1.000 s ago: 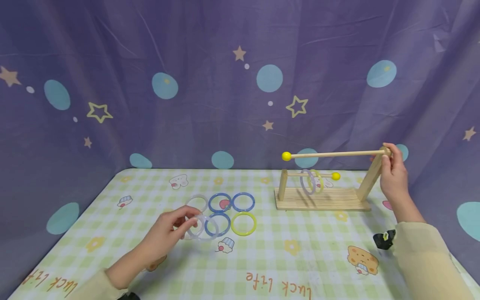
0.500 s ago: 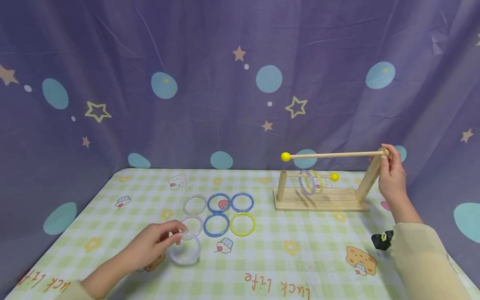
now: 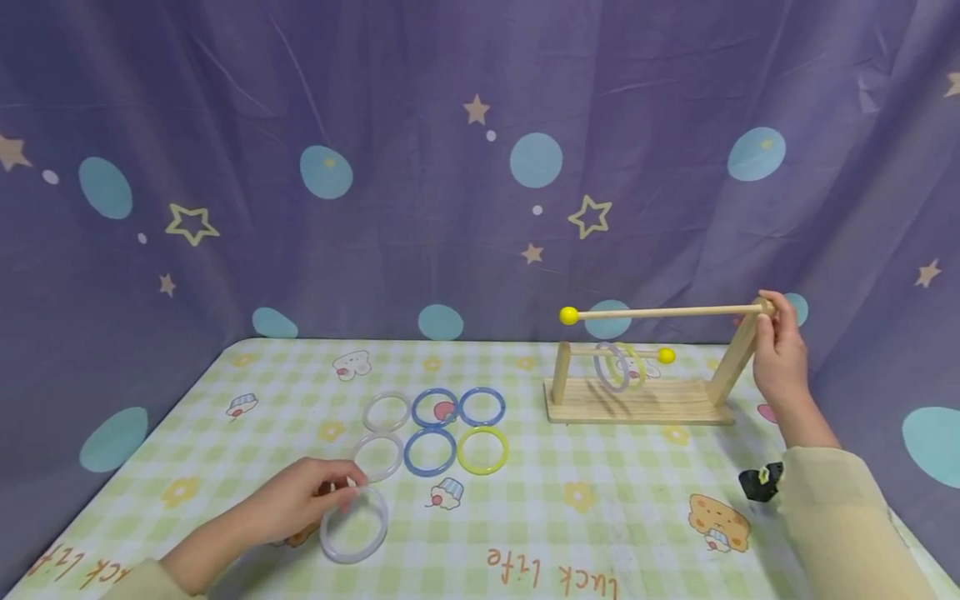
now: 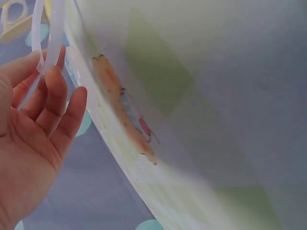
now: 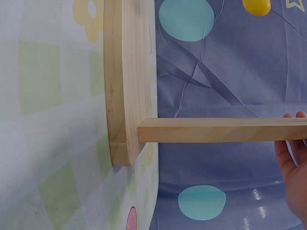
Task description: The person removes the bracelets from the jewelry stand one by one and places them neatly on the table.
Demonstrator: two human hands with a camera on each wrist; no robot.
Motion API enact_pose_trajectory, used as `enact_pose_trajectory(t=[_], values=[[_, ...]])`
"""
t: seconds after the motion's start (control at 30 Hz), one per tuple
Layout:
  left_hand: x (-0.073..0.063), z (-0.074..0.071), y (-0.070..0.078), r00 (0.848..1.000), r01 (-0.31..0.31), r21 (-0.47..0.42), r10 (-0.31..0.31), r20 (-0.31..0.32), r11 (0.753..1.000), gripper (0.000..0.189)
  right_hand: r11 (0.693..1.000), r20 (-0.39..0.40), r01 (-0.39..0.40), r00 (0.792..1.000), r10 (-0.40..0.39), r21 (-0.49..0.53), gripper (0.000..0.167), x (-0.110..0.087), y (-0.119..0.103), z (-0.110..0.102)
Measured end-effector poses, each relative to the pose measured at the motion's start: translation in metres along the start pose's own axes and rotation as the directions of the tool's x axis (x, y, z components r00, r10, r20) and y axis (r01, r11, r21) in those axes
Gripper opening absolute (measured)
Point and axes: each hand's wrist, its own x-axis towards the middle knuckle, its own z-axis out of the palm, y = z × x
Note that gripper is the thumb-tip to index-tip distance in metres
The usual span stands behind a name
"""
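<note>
My left hand [image 3: 292,504] pinches a pale translucent ring [image 3: 352,559] between thumb and fingers, at the front left of the table. In the left wrist view this ring [image 4: 56,33] rises from the fingertips, partly cut off by the frame. My right hand [image 3: 780,358] grips the top of the tall post of a wooden stand [image 3: 675,406]. The long upper rod [image 3: 667,312] points left and ends in a yellow ball. A purple ring [image 3: 597,371] and a pale yellow ring [image 3: 640,377] hang on the lower rod. The right wrist view shows the post [image 5: 220,130] and fingertips behind it.
Left of the stand lie two clear rings [image 3: 365,412], three blue rings [image 3: 408,467] and a yellow ring [image 3: 506,460] in two rows. A black object [image 3: 759,483] is beside the right sleeve. A purple curtain [image 3: 390,250] hangs behind the checked tablecloth [image 3: 547,533].
My left hand has moved the pale ring leftward and toward the front, away from the other rings. My right hand stays on the post, and the stand keeps its place.
</note>
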Motion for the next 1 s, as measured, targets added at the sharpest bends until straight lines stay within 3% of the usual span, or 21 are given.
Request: enact_pose_trajectory(t=[0.5,1.0], values=[[0.005,0.005,-0.010,1.000,0.031,0.074,-0.031,-0.004,0.997,0.004,1.000,0.002,-0.002,1.000,0.002,0.021,0.037,0.001,0.001,0.001],[0.012,0.005,-0.012,0.990,0.135,0.067,-0.132,-0.049,0.989,0.013,1.000,0.003,0.006,1.000,-0.006,0.010,0.037,0.000,0.001,0.000]])
